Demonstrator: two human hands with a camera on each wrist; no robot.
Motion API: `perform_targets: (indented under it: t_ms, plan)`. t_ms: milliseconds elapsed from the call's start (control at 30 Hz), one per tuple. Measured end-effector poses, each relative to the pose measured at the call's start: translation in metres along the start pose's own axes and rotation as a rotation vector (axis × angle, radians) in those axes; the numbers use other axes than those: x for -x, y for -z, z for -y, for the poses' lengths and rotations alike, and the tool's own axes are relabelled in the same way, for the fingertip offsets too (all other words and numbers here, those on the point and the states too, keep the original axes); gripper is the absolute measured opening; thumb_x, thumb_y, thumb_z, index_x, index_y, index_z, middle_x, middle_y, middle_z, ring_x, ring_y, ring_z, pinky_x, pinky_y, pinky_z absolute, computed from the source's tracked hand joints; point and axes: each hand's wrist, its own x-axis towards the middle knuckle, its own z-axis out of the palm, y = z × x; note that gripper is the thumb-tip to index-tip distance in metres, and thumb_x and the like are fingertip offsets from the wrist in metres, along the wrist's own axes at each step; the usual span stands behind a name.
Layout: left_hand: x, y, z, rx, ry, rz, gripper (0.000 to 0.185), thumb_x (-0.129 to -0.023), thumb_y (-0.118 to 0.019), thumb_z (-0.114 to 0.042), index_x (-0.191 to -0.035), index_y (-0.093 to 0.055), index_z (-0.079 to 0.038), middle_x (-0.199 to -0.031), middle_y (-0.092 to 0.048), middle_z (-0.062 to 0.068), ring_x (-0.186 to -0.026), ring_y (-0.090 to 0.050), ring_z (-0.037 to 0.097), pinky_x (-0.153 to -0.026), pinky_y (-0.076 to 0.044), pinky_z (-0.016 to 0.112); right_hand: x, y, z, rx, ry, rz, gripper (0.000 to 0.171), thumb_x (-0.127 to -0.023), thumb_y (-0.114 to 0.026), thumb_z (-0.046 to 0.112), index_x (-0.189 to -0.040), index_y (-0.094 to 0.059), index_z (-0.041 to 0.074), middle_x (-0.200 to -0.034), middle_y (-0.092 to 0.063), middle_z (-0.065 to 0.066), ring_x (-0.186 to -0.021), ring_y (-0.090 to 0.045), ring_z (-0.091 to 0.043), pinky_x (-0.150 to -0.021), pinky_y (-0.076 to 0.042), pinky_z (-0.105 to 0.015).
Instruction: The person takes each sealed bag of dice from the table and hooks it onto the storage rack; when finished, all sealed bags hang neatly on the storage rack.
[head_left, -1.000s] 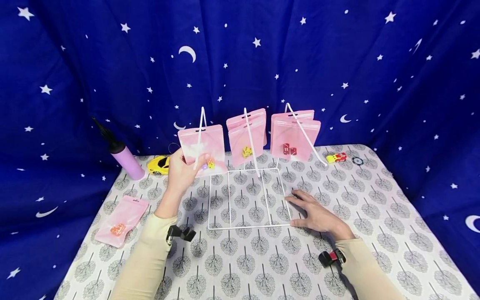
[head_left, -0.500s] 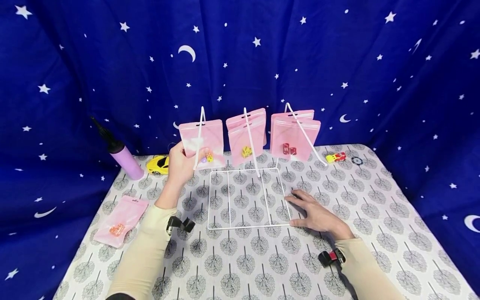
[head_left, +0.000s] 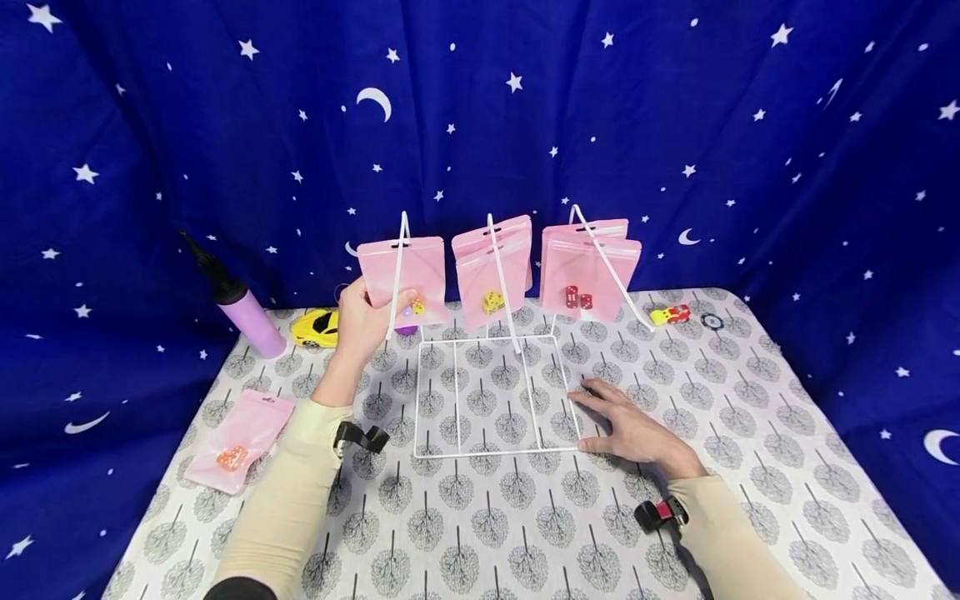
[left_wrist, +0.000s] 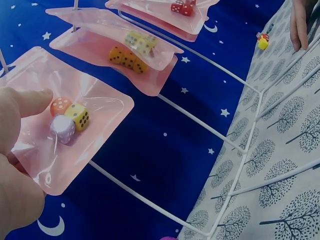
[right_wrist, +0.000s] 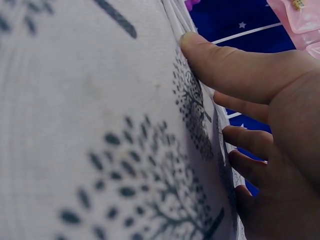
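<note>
My left hand [head_left: 365, 321] pinches the pink pouch [head_left: 402, 268] hanging on the wire rack's [head_left: 491, 398] leftmost prong, while my right hand [head_left: 633, 429] lies flat and relaxed by the rack's base. Only my left wrist view shows its clear window holding three dice [left_wrist: 69, 118]: orange, yellow, pale purple.

Beyond my fingertips hung a dark blue curtain [head_left: 675, 100] printed with white stars and crescent moons; it filled the whole back and wrapped round both sides. Under my fingers lay a table [head_left: 787, 433] covered in a pale grey cloth patterned with small dark trees. The light was even and bright.
</note>
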Motion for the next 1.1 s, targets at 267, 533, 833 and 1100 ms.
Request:
perform_targets:
  t_ms: [267, 533, 833, 1100]
  plan:
    - [-0.008, 0.002, 0.031, 0.109, 0.065, 0.061, 0.032, -0.078, -0.079, -0.006, -0.103, -0.065, 0.008, -0.088, -0.069, 0.007, -0.076, -0.062, 0.006, -0.069, -0.053, 0.017, -0.001, 0.001, 0.0, 0.0, 0.005, -0.007, 0.08, -0.077, -0.078, 0.043, -0.144, -0.047, 0.01, -0.155, -0.028, -0.025, -0.141, -0.024, -0.049, -0.103, -0.027, -0.075]
    - [-0.007, 0.002, 0.064, 0.115, 0.13, 0.09, 0.039, -0.08, -0.079, -0.01, -0.111, -0.065, 0.007, -0.097, -0.07, 0.018, -0.074, -0.063, 0.005, -0.063, -0.053, 0.016, -0.001, 0.002, 0.001, 0.0, -0.003, 0.006, 0.08, -0.078, -0.077, 0.043, -0.144, -0.047, 0.011, -0.155, -0.027, -0.025, -0.141, -0.024, -0.049, -0.103, -0.026, -0.075]
    - [0.001, 0.007, 0.067, 0.08, 0.192, 0.109, 0.031, -0.082, -0.078, -0.01, -0.106, -0.066, 0.007, -0.089, -0.072, 0.008, -0.074, -0.063, 0.0, -0.07, -0.054, 0.013, -0.001, 0.001, 0.001, -0.006, -0.007, 0.003, 0.079, -0.078, -0.078, 0.042, -0.144, -0.047, 0.012, -0.155, -0.027, -0.024, -0.141, -0.023, -0.049, -0.104, -0.025, -0.075]
    - [0.018, 0.022, 0.048, -0.006, 0.163, 0.15, 0.027, -0.084, -0.072, -0.001, -0.107, -0.063, 0.011, -0.097, -0.07, 0.026, -0.079, -0.063, 0.005, -0.077, -0.055, 0.016, 0.0, 0.0, -0.001, -0.008, 0.003, -0.006, 0.079, -0.077, -0.079, 0.041, -0.144, -0.048, 0.011, -0.154, -0.028, -0.025, -0.14, -0.024, -0.049, -0.105, -0.025, -0.075]
